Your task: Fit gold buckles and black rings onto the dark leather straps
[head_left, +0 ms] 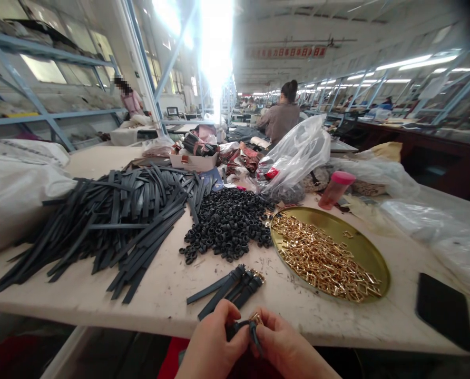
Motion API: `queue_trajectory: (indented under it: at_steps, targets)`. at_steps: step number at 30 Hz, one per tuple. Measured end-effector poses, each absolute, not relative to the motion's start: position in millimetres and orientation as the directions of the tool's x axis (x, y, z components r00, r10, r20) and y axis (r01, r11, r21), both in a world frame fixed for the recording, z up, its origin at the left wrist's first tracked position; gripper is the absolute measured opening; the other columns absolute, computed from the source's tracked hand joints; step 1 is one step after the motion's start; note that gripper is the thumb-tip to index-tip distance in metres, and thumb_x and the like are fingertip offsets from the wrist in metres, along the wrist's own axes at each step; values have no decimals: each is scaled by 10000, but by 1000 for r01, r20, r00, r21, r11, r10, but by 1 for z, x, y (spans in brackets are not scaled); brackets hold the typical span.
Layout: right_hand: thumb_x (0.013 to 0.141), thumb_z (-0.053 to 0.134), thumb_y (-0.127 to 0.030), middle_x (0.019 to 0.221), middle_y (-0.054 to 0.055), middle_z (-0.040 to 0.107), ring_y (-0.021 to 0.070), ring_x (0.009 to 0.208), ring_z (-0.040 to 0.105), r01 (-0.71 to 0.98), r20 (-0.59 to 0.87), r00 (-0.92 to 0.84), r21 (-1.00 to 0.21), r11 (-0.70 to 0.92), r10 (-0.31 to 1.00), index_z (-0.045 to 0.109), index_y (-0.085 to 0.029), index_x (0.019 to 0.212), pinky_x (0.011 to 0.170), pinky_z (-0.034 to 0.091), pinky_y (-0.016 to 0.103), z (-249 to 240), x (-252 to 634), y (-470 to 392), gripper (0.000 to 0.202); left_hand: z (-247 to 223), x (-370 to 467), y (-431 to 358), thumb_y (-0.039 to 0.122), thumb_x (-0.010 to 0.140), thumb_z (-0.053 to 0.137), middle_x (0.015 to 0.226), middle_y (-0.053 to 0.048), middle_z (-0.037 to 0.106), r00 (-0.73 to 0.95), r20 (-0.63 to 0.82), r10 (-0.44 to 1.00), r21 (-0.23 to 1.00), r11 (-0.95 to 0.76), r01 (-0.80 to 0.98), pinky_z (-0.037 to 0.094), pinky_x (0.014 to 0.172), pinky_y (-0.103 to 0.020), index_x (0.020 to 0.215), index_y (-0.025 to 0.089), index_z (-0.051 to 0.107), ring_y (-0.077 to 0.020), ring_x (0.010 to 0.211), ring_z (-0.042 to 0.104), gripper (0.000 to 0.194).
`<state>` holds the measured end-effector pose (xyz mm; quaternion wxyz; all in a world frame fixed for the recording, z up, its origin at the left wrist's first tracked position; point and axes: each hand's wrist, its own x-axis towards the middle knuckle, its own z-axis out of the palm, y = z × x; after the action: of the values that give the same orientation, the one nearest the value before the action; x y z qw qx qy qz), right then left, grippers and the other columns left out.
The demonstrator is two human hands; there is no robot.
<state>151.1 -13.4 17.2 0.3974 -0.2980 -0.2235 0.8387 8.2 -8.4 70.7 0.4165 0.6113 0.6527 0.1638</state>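
Observation:
Close to the table's front edge, my left hand (218, 339) pinches a dark leather strap (241, 327), which curves between both hands. My right hand (276, 337) grips the strap's other part along with a small gold buckle (255, 318). Fingers hide much of the strap, so how far it passes through the buckle cannot be made out. Just beyond my hands lie several straps with buckles fitted (238, 284), side by side. A heap of small black loops (231, 221) sits farther back. To the right, a round gold tray (371, 258) carries many loose gold buckles (322, 255).
Long dark strips (128, 216) are piled at left beside a white sack (17, 195). A pink-lidded jar (336, 189), clear plastic bag (298, 152) and cardboard box (193, 161) stand at the back. A dark flat slab (443, 310) lies far right. People work beyond.

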Motion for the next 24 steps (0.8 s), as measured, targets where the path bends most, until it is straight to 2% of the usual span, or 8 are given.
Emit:
queue_trajectory:
  at_steps: [3, 6, 8, 10, 12, 15, 20, 24]
  targets:
    - [593, 756, -379, 567, -45, 511, 75, 532, 457, -507, -305, -477, -671, -541, 824, 482, -161, 643, 552, 338, 192, 25, 153, -16, 354, 71, 8, -14, 334, 695, 543, 627, 16, 575, 139, -326, 935, 808, 200, 555, 329, 545, -219, 704, 169, 537, -131, 598, 491, 164]
    - [686, 659, -436, 561, -51, 492, 88, 532, 441, -407, -285, -329, -817, -408, 900, 466, -180, 661, 555, 360, 209, 28, 153, -16, 322, 69, 5, -18, 346, 683, 564, 611, 20, 573, 235, -336, 912, 923, 269, 275, 332, 521, -210, 738, 153, 537, -104, 544, 460, 203]
    - [716, 610, -457, 565, -60, 471, 96, 510, 422, -259, -238, -178, -925, -279, 955, 450, -201, 698, 518, 363, 214, 25, 154, -16, 302, 66, 4, -20, 310, 651, 596, 639, 16, 590, 300, -355, 885, 934, 349, 78, 359, 549, -210, 794, 139, 543, -96, 553, 483, 229]
    - [735, 585, -430, 596, -63, 461, 108, 506, 417, -40, -137, -80, -989, -140, 987, 466, -218, 820, 498, 364, 222, 21, 156, -17, 257, 63, 4, -22, 254, 626, 612, 675, 9, 606, 335, -380, 862, 910, 414, -33, 390, 599, -220, 834, 127, 559, -102, 592, 526, 249]
    - [776, 534, -376, 622, -55, 468, 120, 528, 435, 177, -22, -132, -984, 2, 991, 483, -223, 907, 512, 365, 231, 18, 158, -20, 208, 60, 6, -24, 199, 611, 602, 664, 13, 609, 334, -411, 848, 889, 455, -60, 402, 606, -224, 822, 125, 576, -103, 593, 544, 225]
    - [835, 427, -336, 624, -34, 485, 135, 567, 470, 362, 31, -314, -920, 150, 949, 500, -209, 842, 545, 369, 241, 19, 163, -24, 147, 55, 9, -26, 168, 599, 597, 624, 22, 612, 353, -449, 821, 862, 502, -69, 402, 585, -219, 794, 127, 582, -99, 569, 550, 200]
    - [856, 364, -315, 624, -23, 493, 137, 570, 470, 453, -23, -418, -872, 187, 908, 475, -205, 813, 536, 362, 238, 30, 170, -27, 162, 50, 6, -27, 214, 594, 625, 690, -4, 643, 420, -485, 767, 812, 574, -109, 407, 572, -218, 869, 115, 579, -98, 563, 570, 296]
    - [819, 408, -254, 635, -6, 560, 138, 561, 488, 490, 0, -500, -825, 282, 866, 517, -211, 779, 523, 350, 234, 38, 174, -29, 123, 47, 4, -29, 156, 563, 585, 588, 8, 637, 422, -540, 728, 795, 606, -29, 400, 554, -215, 824, 109, 593, -100, 525, 563, 266]
